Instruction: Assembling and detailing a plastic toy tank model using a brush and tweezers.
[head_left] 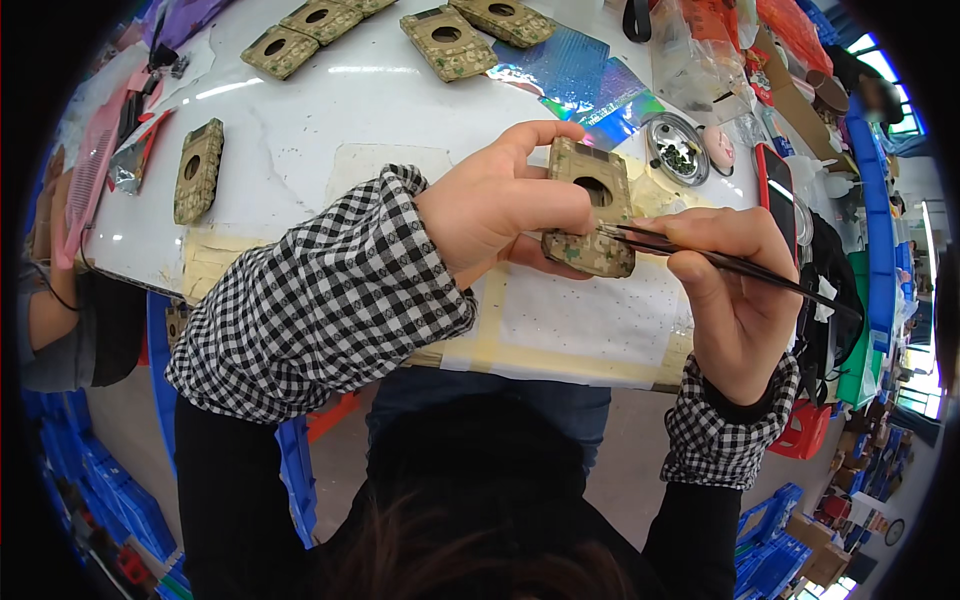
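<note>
My left hand (515, 205) grips a camouflage-patterned plastic housing (618, 205) with a round hole and a dark rectangular window at its far end. The index finger lies across its face and the other fingers pass behind it. In my right hand (735, 285) I hold dark tweezers (735, 262), pinched between thumb and fingers. Their tips touch or hover just over the housing's face, beside my left fingertip. Whether anything sits between the tips is too small to tell. A round clear dish (678, 150) of small dark parts stands beyond my right hand.
More camouflage housings (445, 42) lie at the back of the white table (345, 100), and a single one (199, 172) at the left. Shiny holographic bags (585, 75) are behind my hands. A red-edged phone (775, 195) lies right. Another person's arm (50, 290) shows far left.
</note>
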